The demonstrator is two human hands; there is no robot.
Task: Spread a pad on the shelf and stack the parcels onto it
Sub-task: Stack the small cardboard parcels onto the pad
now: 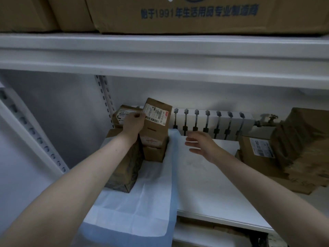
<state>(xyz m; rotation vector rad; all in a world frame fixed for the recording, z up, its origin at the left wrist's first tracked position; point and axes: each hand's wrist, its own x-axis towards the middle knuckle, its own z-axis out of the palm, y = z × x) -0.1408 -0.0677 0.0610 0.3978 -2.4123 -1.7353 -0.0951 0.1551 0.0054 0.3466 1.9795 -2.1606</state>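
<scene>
A white pad with a pale blue border [142,198] lies spread on the left part of the white shelf [210,189], its front edge hanging over. Several brown cardboard parcels stand on it at the back left. My left hand [132,123] grips the left edge of a labelled parcel [156,122], tilted on top of another box [154,153]. A darker parcel [124,168] sits under my left forearm, and one more labelled box [124,113] stands behind. My right hand [201,143] hovers with relaxed fingers above the shelf, right of the stack, holding nothing.
More brown parcels [263,157] and a large tape-wrapped box [302,139] are heaped at the right end of the shelf. A white radiator [210,122] with a valve runs along the back wall. Big cartons [178,13] sit on the shelf above. A perforated upright [106,97] stands at back left.
</scene>
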